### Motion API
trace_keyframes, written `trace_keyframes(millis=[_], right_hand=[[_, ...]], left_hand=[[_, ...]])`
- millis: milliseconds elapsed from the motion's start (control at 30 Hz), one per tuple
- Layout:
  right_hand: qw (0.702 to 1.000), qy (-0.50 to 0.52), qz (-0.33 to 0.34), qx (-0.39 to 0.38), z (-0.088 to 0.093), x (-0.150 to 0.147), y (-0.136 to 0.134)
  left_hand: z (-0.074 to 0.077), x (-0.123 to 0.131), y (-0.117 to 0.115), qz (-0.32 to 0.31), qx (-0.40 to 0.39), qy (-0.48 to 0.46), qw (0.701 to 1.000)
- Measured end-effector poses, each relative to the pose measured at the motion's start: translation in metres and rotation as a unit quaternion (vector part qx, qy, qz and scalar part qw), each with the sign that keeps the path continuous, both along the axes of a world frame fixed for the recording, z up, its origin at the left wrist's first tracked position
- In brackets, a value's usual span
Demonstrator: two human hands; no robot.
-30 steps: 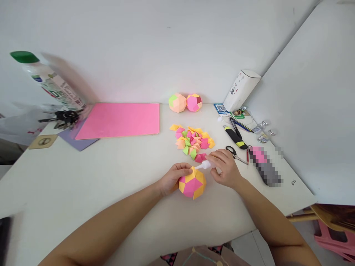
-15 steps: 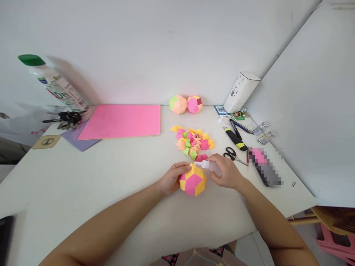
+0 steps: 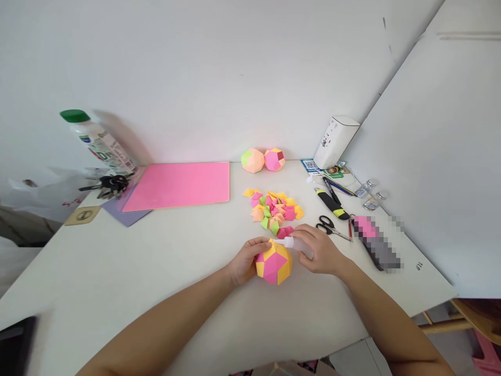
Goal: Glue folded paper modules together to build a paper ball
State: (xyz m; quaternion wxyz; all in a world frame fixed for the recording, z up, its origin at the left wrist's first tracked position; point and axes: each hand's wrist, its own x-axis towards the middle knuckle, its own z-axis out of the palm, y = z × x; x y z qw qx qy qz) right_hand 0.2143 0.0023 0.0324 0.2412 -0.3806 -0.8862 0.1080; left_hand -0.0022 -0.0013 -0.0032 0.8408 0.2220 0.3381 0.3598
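In the head view, there was the pink-and-yellow paper ball (image 3: 275,267), between the two hands, over the white tabletop (image 3: 188,237)! The left hand (image 3: 245,262) had it gripped by its left side, thumb near the top. And the right hand (image 3: 323,250), just right of the ball, was wrapped around a translucent bottle (image 3: 302,246), white nozzle right at the ball's upper edge; contact, impossible to tell! Beyond the ball lay a heap of folded paper pieces (image 3: 274,210); off to its right, black-handled scissors (image 3: 327,225).
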Motion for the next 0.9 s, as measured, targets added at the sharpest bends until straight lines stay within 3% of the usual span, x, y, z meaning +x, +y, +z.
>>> trace_keyframes(millis=[300,500,633,900], right_hand=[[0.999,-0.003,0.028,-0.04,0.0004,0.0062,-0.0006],[0.989,0.016,0.029,-0.145,0.0045,0.0084,-0.0018],[0.977,0.048,0.006,-0.208,0.0053,0.0082,-0.002],[0.968,0.064,-0.038,-0.238,0.0045,0.0024,-0.002]], left_hand=[[0.0036,0.001,-0.001,0.006,-0.001,0.0,1.0],[0.0045,0.0015,-0.0019,0.003,0.003,0.003,1.0],[0.0042,0.0016,-0.0011,0.008,-0.003,0.006,1.0],[0.0033,0.0005,-0.0013,0.004,0.005,0.007,1.0]])
